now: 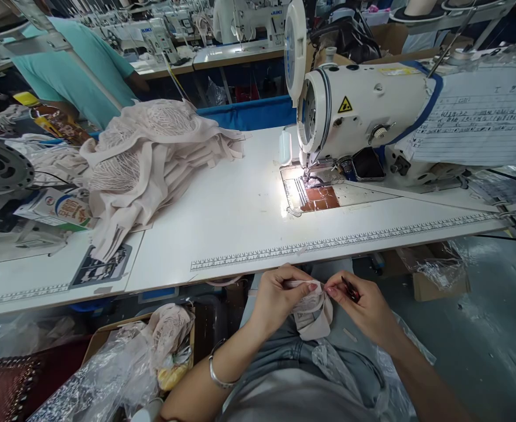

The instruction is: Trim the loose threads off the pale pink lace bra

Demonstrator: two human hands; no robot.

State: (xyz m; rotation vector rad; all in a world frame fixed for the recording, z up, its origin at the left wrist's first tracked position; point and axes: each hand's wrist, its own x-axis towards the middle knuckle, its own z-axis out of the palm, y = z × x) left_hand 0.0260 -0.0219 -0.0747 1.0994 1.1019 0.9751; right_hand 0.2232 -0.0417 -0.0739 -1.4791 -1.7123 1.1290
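Observation:
Over my lap, my left hand (282, 298) pinches the upper edge of a small pale pink piece of garment fabric (314, 319), thumb on top. My right hand (365, 305) is closed at the fabric's right corner, thumb and fingertip meeting at its edge. Tucked in the right fingers is a small dark tool (349, 288) that looks like thread snips; its blades are mostly hidden. The fabric's lower part hangs loose below the table's front edge. A heap of pale pink lace bras (152, 146) lies on the table to the left.
A white sewing machine (363, 111) with a lit needle area stands on the white table (231, 211), a ruler strip along its front. Written paper (477, 111) hangs on the machine. Lower left is a box with plastic and lace (170, 331). A person in teal (77, 64) sits beyond.

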